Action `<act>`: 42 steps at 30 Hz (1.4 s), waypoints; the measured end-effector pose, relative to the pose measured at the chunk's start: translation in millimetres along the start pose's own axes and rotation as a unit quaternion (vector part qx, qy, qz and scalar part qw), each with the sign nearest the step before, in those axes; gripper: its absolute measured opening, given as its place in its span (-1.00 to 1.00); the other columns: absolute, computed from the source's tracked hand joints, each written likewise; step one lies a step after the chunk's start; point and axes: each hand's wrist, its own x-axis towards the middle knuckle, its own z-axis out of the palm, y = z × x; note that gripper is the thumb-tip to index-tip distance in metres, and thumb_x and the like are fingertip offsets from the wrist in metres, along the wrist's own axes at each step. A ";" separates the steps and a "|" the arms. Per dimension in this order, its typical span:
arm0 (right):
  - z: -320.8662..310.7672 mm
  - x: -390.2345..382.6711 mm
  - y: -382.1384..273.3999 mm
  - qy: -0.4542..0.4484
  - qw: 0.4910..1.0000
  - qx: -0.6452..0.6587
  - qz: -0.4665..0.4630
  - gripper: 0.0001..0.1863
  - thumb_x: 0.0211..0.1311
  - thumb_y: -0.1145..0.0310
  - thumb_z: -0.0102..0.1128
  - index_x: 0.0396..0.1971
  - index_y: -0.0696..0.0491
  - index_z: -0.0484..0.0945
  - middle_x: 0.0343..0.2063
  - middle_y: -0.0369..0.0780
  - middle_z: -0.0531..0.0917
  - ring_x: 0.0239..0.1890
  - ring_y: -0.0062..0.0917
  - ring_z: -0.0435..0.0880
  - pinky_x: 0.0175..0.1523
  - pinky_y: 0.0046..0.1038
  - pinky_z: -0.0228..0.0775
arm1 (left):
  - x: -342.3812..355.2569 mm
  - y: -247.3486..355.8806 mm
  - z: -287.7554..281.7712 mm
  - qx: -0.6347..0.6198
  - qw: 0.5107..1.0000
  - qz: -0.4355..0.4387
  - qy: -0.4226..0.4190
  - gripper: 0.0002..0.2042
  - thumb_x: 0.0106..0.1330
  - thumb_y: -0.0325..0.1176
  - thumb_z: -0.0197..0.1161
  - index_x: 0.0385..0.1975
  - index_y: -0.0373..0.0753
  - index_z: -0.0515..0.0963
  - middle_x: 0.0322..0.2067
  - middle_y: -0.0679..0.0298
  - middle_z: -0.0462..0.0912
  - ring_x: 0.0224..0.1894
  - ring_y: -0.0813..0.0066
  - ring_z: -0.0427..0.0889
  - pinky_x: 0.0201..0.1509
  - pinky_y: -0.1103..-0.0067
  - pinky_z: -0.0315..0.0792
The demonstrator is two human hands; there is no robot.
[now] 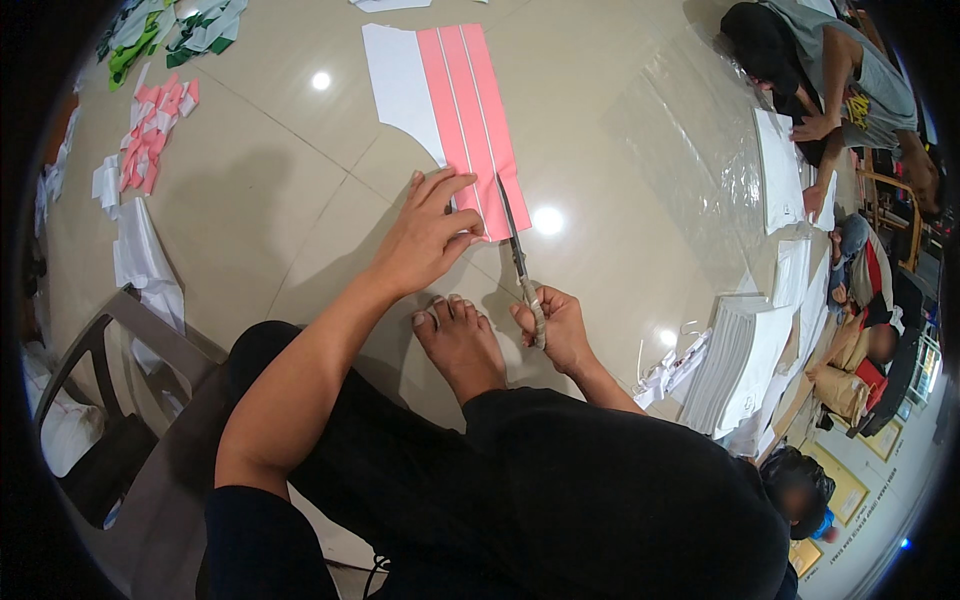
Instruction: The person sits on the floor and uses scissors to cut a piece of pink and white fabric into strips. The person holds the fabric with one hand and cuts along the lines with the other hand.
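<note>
Head view: on the tiled floor [320,230], a pink-and-white cloth [462,95] lies just right of a tile corner, its long side running away from the person. White fills its left side; two thin white lines run down the pink.

The right hand [555,325] is closed around the wrapped handles of the scissors [519,262], whose blades reach over the cloth's near edge into the pink. The left hand [432,232] is at the cloth's near left corner, fingers spread, thumb and forefinger close together; I cannot tell whether they pinch it. A bare foot [460,345] stands between the hands, nearer the person.

Toward the floor's far left corner lie green scraps [207,32], with pink scraps [152,135] nearer and a white cloth [150,262] nearer still, beyond a chair [185,430]. Along the floor's right side are a clear plastic sheet [690,150] and a white stack [738,355]. At the far right corner, a co-worker [845,70] has both hands on white sheets [778,170].
</note>
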 end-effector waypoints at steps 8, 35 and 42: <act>0.8 9.8 -9.1 0.000 1.000 -0.025 -0.003 -0.67 0.40 0.30 0.60 -0.38 0.05 0.55 -0.54 -0.35 0.64 -0.60 -0.73 0.55 -0.46 -0.57 0.42 | 0.1 0.4 -1.2 0.006 1.000 0.000 -0.004 -0.88 0.41 -0.39 0.43 -0.12 -0.06 0.72 0.52 0.10 0.47 0.65 -0.13 0.26 0.73 -0.24 0.01; -0.5 10.1 -11.7 0.005 1.000 -0.022 0.008 -0.67 0.40 0.35 0.59 -0.40 0.03 0.52 -0.56 -0.36 0.63 -0.62 -0.72 0.55 -0.49 -0.56 0.40 | 0.7 0.9 -2.6 -0.004 1.000 -0.002 -0.002 -0.87 0.39 -0.41 0.43 -0.12 -0.05 0.72 0.51 0.10 0.47 0.64 -0.15 0.28 0.72 -0.26 0.01; -1.1 7.6 -13.0 0.000 1.000 -0.018 0.005 -0.67 0.41 0.35 0.58 -0.40 0.03 0.52 -0.56 -0.36 0.63 -0.62 -0.72 0.55 -0.50 -0.56 0.40 | 0.5 0.3 -2.5 -0.006 1.000 -0.002 -0.002 -0.87 0.38 -0.41 0.43 -0.12 -0.06 0.72 0.51 0.10 0.47 0.64 -0.15 0.28 0.72 -0.26 0.02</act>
